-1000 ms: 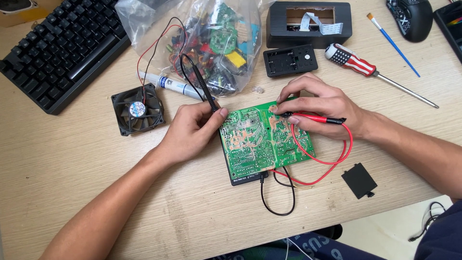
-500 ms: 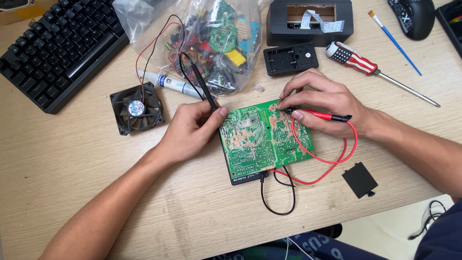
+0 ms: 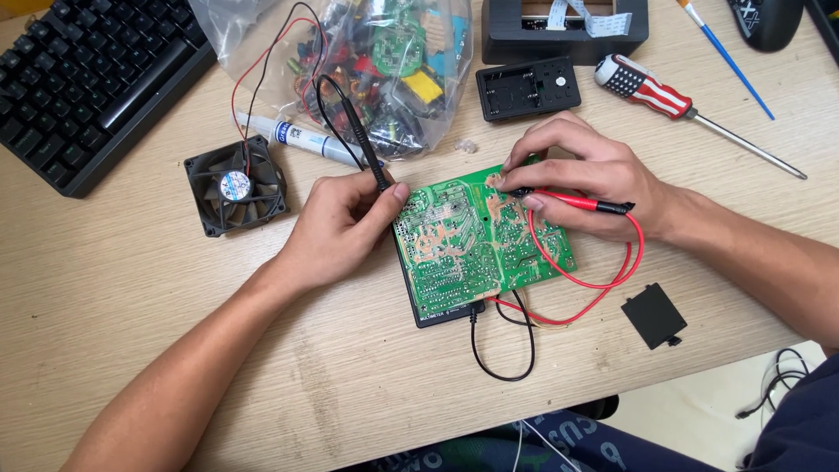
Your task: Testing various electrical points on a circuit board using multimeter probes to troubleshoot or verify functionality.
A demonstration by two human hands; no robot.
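Green solder-tracked circuit board (image 3: 476, 245), left fingers (image 3: 384, 197) pinching black probe (image 3: 367, 157), right fingers (image 3: 535, 203) red probe (image 3: 581, 204).

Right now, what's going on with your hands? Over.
Left hand grips black probe; right hand grips red probe. Both tips at green circuit board. Nothing blocking.

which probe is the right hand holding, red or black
The red probe: the right hand pinches it over the green board; the black probe sits in the left hand.
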